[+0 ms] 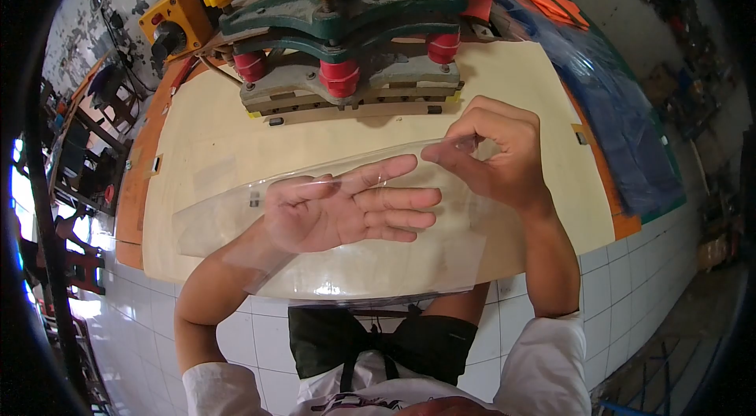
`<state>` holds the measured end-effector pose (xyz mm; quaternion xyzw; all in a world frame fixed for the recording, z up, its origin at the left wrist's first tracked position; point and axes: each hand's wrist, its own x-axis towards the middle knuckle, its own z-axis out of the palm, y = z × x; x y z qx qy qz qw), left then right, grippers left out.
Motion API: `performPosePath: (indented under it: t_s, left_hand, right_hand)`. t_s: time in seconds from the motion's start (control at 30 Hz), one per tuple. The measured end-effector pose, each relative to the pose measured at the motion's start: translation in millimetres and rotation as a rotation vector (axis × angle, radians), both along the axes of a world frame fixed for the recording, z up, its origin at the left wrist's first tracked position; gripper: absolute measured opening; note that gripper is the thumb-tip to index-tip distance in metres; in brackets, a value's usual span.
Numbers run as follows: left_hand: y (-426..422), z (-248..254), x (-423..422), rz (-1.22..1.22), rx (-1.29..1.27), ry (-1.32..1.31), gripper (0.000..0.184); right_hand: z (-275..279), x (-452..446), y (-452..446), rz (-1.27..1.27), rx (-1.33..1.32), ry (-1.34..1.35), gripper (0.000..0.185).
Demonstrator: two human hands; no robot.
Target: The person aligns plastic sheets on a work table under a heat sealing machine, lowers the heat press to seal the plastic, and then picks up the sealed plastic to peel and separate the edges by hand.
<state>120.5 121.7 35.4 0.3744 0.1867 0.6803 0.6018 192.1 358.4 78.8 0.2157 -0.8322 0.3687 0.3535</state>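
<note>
A clear plastic sheet [394, 266] spreads over the front of the cream-covered table [543, 109], its lower edge near the table's front edge. Beneath or behind the see-through sheet, my left hand [339, 211] is palm up with its fingers spread, pointing right. My right hand [500, 148] pinches the sheet's upper edge at the right between thumb and fingers. Beyond the hands stands a green press [339, 18] with red mounts and a grey lower plate.
A yellow control box [175, 18] with a black knob sits at the back left. Blue plastic sheeting [610, 101] lies along the right side, with an orange cloth [543, 0] near its far end. Small dark pieces lie before the press.
</note>
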Motion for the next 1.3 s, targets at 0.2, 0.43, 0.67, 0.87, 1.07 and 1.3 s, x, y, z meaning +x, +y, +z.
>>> performPosePath:
  t_s: [0.2,0.43,0.67,0.87,1.07,1.3]
  left_hand:
    - [0.6,-1.0,0.4,-0.004,0.016,-0.012,0.081]
    - [1.8,-4.6,0.3,-0.026,0.063,-0.006,0.079]
    - [-0.7,-0.2,1.6,0.020,-0.011,0.038,0.075]
    - [-0.6,-2.5,-1.2,-0.001,0.058,0.000,0.080]
    - [-2.7,1.9,-1.8,0.038,0.037,-0.008,0.082]
    - [-6.4,6.3,-5.1,0.082,0.063,0.005,0.079]
  right_hand:
    - [-5.3,-3.0,-2.0,-0.071,-0.009,0.009,0.031]
    - [-8.2,-3.8,-6.3,-0.177,0.025,0.069,0.040]
    - [-6.9,1.2,-12.5,-0.240,0.024,0.029,0.033]
    - [-6.1,0.1,-12.4,-0.222,-0.037,0.024,0.027]
    - [-3.3,0.5,-10.3,-0.198,-0.050,0.010,0.015]
    - [-0.2,-4.6,-5.2,-0.239,0.020,0.130,0.014]
